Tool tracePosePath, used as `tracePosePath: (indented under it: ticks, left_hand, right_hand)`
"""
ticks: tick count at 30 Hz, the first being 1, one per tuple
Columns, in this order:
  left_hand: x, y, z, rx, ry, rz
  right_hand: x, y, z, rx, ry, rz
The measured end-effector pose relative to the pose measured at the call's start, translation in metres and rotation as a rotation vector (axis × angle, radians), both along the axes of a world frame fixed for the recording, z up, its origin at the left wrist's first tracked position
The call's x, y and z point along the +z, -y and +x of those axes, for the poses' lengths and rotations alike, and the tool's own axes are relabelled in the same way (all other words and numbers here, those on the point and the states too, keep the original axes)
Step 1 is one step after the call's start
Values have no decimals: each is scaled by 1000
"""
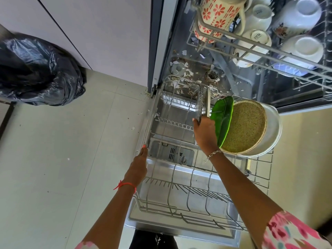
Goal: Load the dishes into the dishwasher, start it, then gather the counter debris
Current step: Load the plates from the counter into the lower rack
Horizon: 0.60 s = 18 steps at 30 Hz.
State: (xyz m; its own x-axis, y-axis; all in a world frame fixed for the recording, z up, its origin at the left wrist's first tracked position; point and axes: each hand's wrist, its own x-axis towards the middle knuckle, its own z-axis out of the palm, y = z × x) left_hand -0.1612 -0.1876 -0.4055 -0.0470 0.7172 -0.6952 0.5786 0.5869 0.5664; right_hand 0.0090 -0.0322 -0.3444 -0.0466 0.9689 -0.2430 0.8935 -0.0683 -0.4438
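The dishwasher stands open with its lower rack (181,200) pulled out over the door. My right hand (204,132) grips a thin patterned plate (200,103) held on edge at the rack's far end. Beside it stand a green leaf-shaped plate (223,117), a speckled olive plate (246,126) and a white plate (271,133), all upright. My left hand (140,162) rests on the rack's left rim, fingers extended. The upper rack (269,58) carries a red-flowered mug (220,11) and several white cups.
Broken shards and debris (186,69) litter the dishwasher floor. A black rubbish bag (36,71) sits on the tiled floor at the left. Crumbs (146,94) lie by the cabinet corner. Pale cabinet fronts (100,33) run along the back.
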Motion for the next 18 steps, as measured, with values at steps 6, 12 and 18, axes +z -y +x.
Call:
tracePosePath:
  ticks: [6,12,18]
  left_hand:
    - [-4,0,2,-25,-31,-21]
    - [23,-1,12,-56,-23,-84]
    - [114,-9,9,-72,-78,85]
  right_hand:
    - [-5,15,4,1,-23,-64]
    - [18,36,21,131,49,54]
    - [92,44,24,488,311,-80]
